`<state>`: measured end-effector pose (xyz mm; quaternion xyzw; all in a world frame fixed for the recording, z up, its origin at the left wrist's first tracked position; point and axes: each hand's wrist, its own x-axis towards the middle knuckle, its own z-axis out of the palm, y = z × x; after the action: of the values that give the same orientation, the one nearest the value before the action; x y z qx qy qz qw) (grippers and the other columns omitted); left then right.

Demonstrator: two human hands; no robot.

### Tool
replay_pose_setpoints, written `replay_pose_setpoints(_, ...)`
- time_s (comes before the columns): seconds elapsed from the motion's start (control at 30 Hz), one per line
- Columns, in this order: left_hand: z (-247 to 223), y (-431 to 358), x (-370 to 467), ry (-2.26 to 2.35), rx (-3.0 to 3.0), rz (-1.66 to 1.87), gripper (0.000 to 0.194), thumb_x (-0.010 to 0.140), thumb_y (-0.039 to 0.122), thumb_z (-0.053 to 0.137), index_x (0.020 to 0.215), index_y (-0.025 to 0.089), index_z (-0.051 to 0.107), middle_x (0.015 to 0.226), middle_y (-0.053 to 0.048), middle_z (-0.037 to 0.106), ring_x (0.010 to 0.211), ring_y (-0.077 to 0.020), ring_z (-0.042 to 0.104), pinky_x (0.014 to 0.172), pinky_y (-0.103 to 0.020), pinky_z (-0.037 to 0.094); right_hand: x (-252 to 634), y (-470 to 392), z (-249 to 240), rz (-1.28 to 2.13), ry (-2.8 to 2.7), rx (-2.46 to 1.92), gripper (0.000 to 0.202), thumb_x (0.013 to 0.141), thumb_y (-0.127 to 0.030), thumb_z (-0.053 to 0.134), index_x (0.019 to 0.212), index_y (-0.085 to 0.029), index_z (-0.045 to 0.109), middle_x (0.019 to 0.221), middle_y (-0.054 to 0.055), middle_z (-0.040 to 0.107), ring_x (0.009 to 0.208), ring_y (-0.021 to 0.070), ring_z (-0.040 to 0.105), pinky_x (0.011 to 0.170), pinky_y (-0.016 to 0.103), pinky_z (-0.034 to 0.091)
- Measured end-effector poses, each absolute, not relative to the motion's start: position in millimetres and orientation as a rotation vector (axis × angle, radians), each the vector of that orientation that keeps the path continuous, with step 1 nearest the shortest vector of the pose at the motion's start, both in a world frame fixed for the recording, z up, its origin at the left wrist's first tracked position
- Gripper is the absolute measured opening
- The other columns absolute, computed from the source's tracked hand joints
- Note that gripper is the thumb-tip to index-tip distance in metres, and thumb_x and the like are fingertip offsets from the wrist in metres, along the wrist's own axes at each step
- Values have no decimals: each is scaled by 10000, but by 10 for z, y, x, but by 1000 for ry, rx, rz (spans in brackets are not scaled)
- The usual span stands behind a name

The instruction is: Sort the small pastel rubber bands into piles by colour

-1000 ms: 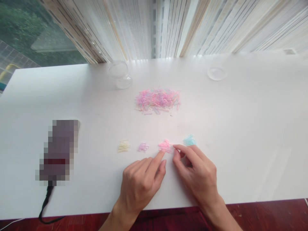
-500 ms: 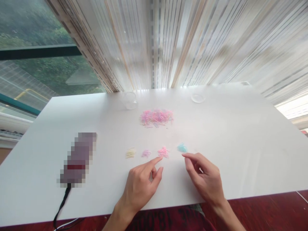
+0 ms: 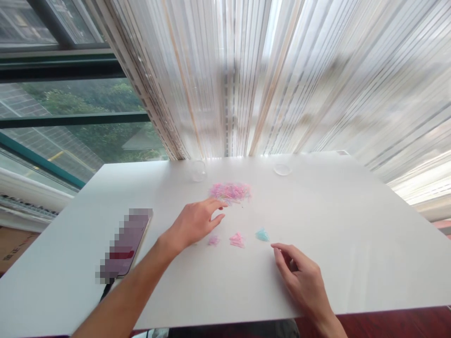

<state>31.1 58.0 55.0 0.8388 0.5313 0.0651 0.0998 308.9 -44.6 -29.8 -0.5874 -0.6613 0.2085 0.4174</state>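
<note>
Out past the left hand (image 3: 195, 220), on its far left: window (image 3: 95, 96), trees behind the glass. Phone (image 3: 128, 246) lies flat left of the left forearm, picture partly pixelated; black cable (image 3: 106, 291) comes off its near end and drops out of sight by the arm. Beyond the left hand, near the table's back edge: clear jar (image 3: 198, 172). Left hand is palm down, thumb and forefinger spread, nothing visible in the grip. Faint pale bits (image 3: 195, 244) show just under it, too small to tell more. Purple pile (image 3: 213, 241) sits just on the near side of the left fingertips. Mixed pile (image 3: 230, 192), mostly pink, is right at those fingertips on the far side; can't tell if they touch. Pink pile (image 3: 237, 240) lies between the hands, then teal pile (image 3: 262, 234) just off the right forefinger tip, gap visible. Lid (image 3: 283, 169) is well beyond the right hand (image 3: 303, 274). That hand is half curled, thumb near forefinger; can't tell if anything's pinched. Bare table (image 3: 369, 234) to its right.
</note>
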Motion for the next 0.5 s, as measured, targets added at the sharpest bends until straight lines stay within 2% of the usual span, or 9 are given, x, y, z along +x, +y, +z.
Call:
replay_pose_setpoints(0.07,590,796,334,1594,2516,54,272,1006,278,569,1238,297,710,1215,27,771,794,-175,731,712,-282,535,3096,-458,-335,523,-1662,-1477,217,1011,-345,584,972,-223,759,703,-13,670,515,131,547,543,234,503)
replay_pose_setpoints(0.23,562,1129,375,1622,2545,-31,361,957,173,564,1277,279,695,1272,-16,743,1063,-254,732,789,-302,553,3135,-474,-397,520,-1695,-1462,215,1024,-342,570,994,-227,749,708,-14,671,527,132,562,551,229,504)
replay_pose_setpoints(0.33,523,1213,337,1650,2531,-66,383,950,189,580,1311,278,674,1276,-36,729,1052,-265,736,798,-314,559,3145,-465,-396,529,-1738,-1451,204,1027,-330,567,999,-230,742,710,-16,672,524,129,564,540,225,495)
replay_pose_setpoints(0.5,493,1291,182,1714,2468,-33,364,981,323,580,1333,277,656,1307,-45,708,1026,-258,734,800,-321,567,3131,-479,-395,540,-1723,-1458,208,1035,-336,552,995,-234,729,728,-10,679,532,130,570,554,235,493)
